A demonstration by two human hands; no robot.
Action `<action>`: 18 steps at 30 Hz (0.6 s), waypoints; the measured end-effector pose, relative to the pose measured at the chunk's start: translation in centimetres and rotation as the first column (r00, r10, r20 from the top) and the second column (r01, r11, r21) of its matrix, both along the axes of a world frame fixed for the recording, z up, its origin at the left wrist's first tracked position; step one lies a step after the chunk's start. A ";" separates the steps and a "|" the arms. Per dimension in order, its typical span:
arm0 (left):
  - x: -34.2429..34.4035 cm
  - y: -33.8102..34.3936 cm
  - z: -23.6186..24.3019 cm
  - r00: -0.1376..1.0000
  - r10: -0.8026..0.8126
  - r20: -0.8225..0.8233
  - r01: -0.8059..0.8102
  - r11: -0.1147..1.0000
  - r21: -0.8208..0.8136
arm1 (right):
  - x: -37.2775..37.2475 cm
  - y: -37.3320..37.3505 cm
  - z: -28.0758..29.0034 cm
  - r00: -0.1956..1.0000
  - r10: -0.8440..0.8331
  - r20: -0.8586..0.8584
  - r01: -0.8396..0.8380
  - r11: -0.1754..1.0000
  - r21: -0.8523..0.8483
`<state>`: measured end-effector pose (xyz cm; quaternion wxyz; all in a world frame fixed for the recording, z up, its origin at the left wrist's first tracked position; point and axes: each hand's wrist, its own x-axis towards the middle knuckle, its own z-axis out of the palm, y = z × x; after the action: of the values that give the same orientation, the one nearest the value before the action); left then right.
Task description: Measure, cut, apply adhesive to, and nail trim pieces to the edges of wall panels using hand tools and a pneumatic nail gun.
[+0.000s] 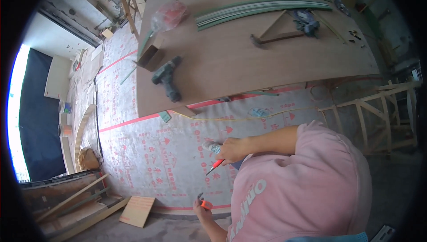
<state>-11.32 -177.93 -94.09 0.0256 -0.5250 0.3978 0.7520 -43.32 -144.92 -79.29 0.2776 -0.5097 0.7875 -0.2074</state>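
Both the right hand [235, 149] and the left hand [203, 211] had their fingers curled in, nearly closed. The right fingers gripped a red-handled tool [216, 165], its narrow dark tip slanting down and left of them; a small whitish-and-teal item [212, 147] showed right at their edge, though whether they held it could not be told. The left fingers, lower and to the left, wrapped an orange item [206, 204], a dark curved piece [200, 195] jutting above them. Beneath both spread a pale floor sheet [178, 157] printed in red. Farther up from the fingers, a large brown tabletop [240, 66] bore a cordless drill [166, 78], a hammer [280, 38] and long green strips [267, 13]. Well left of the left fingers lay a tan board [137, 211].
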 end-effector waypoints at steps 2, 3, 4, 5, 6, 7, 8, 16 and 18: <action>0.8 -5.1 0.0 0.998 0.016 0.065 -0.027 0.986 0.162 | -3.6 -6.3 -0.2 0.999 0.009 -0.034 -0.010 0.999 -0.030; 2.0 -7.7 -1.2 0.941 0.079 0.329 -0.115 0.989 0.091 | -5.6 -9.7 0.4 0.999 0.022 -0.025 -0.023 0.999 -0.048; 4.2 -8.6 -0.6 0.915 0.139 0.380 -0.138 0.990 -0.029 | -7.0 -13.6 0.8 1.000 0.031 0.000 -0.031 0.997 -0.065; 5.4 -11.6 0.7 0.900 0.169 0.402 -0.165 0.985 -0.044 | -8.4 -17.4 1.2 0.999 0.039 0.024 -0.037 0.996 -0.081; 7.2 -13.2 2.0 0.890 0.193 0.413 -0.195 0.980 -0.038 | -9.9 -21.0 3.0 0.995 0.088 0.054 -0.083 0.993 -0.079; 7.7 -14.7 2.4 0.888 0.196 0.416 -0.205 0.978 -0.023 | -11.6 -23.1 4.3 0.991 0.113 0.070 -0.107 0.991 -0.080; 7.9 -16.2 2.6 0.888 0.196 0.417 -0.213 0.977 -0.006 | -13.1 -25.2 5.4 0.992 0.085 0.097 -0.077 0.993 -0.088; -2.4 -41.5 -4.9 0.945 -0.045 0.325 -0.008 0.987 0.160 | -22.9 -43.4 3.3 0.989 -0.085 0.123 0.088 0.996 -0.021; -7.1 -49.1 -7.2 0.950 -0.133 0.284 0.076 0.976 0.202 | -26.1 -48.4 2.4 0.971 -0.182 0.157 0.179 0.983 0.029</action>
<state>-18.42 -226.99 -101.32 0.1742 -0.6047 0.3439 0.6969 -69.41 -193.31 -76.92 0.3230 -0.4158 0.8075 -0.2661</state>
